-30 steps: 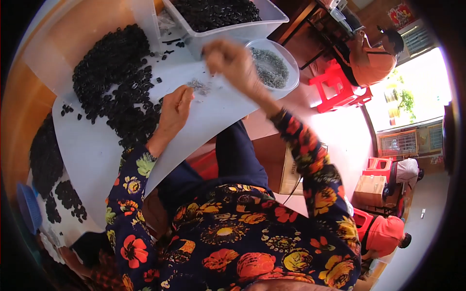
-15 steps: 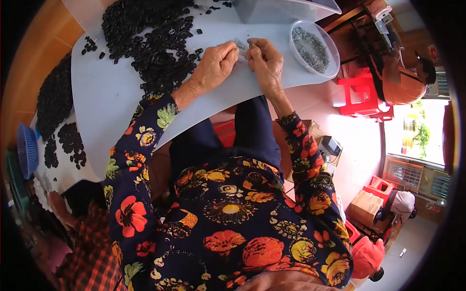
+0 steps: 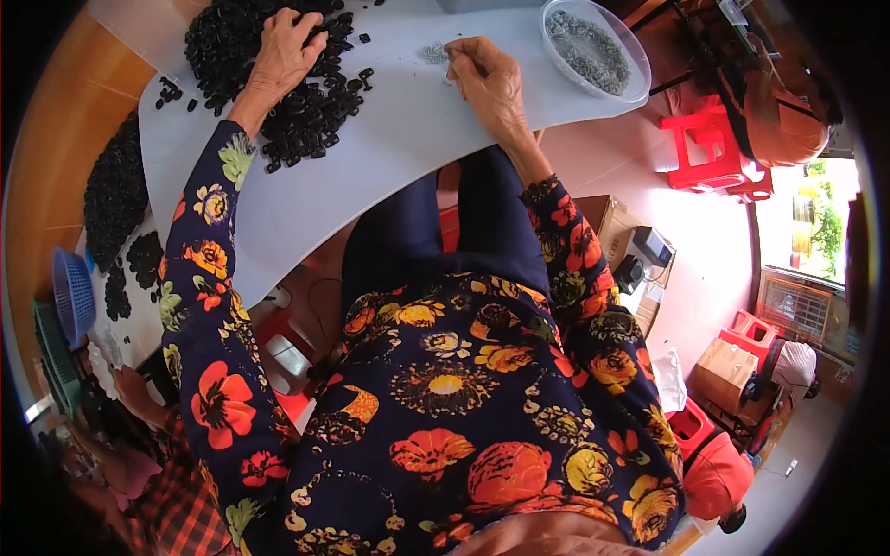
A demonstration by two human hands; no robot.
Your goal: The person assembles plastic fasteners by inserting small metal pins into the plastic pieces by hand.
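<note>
While my left hand lies spread, palm down, on the black parts heap, pieces beside it could scatter off the white table. Right of the heap, my right hand pinches small grey bits, which may slip.

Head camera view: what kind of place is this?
Probably a small hand-assembly workshop: a white table heaped with small black parts, a clear tub of grey pieces, and red plastic stools nearby.

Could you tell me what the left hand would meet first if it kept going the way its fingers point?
The left hand already rests on the heap of small black ring-shaped parts, so it would likely just push deeper into that heap; depth is hard to judge.
</note>
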